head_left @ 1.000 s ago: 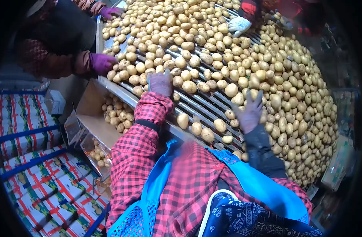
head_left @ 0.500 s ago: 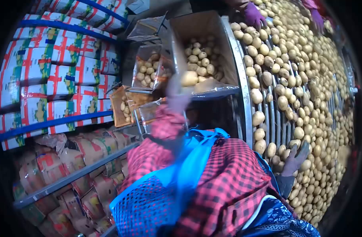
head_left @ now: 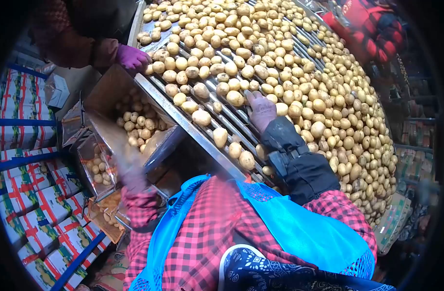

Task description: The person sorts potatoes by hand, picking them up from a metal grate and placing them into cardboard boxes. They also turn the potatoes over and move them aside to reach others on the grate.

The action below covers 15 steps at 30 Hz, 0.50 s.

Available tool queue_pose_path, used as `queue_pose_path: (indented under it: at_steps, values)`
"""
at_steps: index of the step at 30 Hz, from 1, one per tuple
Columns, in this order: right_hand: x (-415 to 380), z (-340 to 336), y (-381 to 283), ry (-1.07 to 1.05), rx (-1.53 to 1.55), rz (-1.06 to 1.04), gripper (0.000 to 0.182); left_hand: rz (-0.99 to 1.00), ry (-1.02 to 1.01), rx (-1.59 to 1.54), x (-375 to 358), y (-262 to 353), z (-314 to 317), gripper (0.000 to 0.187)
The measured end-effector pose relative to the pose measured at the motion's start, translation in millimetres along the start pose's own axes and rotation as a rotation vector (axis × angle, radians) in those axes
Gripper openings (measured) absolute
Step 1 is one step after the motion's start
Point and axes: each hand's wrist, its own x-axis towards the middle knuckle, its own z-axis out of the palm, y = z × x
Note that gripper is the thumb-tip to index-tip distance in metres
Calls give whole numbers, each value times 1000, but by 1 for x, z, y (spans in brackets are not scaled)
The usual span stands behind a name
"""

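My right hand (head_left: 262, 110), in a pale, dirty glove, reaches over the metal roller bars (head_left: 234, 127). Its fingers are stretched out and apart, touching or nearly touching potatoes (head_left: 235, 98) around it; nothing is held. My left hand (head_left: 131, 170) is smeared by motion beside the near corner of an open carton (head_left: 103, 99) lined with plastic. Its fingers cannot be made out. Several potatoes (head_left: 136, 126) lie inside that carton. Next to it stands a smaller plastic-lined box (head_left: 93, 145) with potatoes in it.
A co-worker's purple-gloved hand (head_left: 133, 57) rests at the far table edge. Another person in red checks (head_left: 365, 29) stands across the heap. A metal rail (head_left: 188, 128) borders the rollers. Stacked white-and-red cartons (head_left: 52, 203) and an orange-edged box (head_left: 105, 218) lie left.
My view has swung right toward the rollers. My right hand has reached farther out over the potatoes. My left hand is still blurred near the cartons.
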Motion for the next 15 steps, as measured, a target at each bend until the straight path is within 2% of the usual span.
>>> queue_pose_path:
  at_steps: [1, 2, 3, 5, 6, 7, 9, 10, 11, 12, 13, 14, 15]
  values:
    - [4, 11, 11, 102, 92, -48, 55, 101, -117, -17, 3, 15, 28, 49]
    - [7, 16, 17, 204, 185, -101, 53, 39, -280, -263, 3, 61, 50, 52]
    - [5, 15, 18, 203, 189, -106, 53, -33, -441, -375, 1, 57, 78, 55]
    - [-11, 0, 13, -78, 1416, 194, 52, -292, -738, -635, -2, 101, 111, 65]
    - [-24, -19, 3, -158, 1559, 272, 51, -477, -818, -924, -11, 104, 125, 68]
    - [-36, -32, -9, -166, 1558, 274, 51, -664, -884, -1215, -21, 102, 137, 71]
    - [-55, -45, -37, -139, 1739, 210, 49, -742, -943, -1510, -39, 89, 152, 67]
    - [-63, -44, -51, -168, 1749, 211, 49, -985, -973, -1620, -35, 90, 155, 61]
    - [-68, -27, -57, -196, 1609, 242, 58, -1043, -981, -1726, -34, 90, 150, 62]
    - [-71, -35, -72, -164, 1333, 106, 61, -806, -1004, -1493, -35, 79, 152, 63]
    - [-75, -44, -82, -124, 1050, -16, 64, -400, -1053, -1162, -28, 85, 141, 66]
    - [-80, -33, -76, 84, 769, -329, 69, -39, -995, -808, -22, 90, 130, 72]
    - [-82, -36, -79, 63, 738, -358, 70, -121, -944, -856, -26, 65, 137, 66]
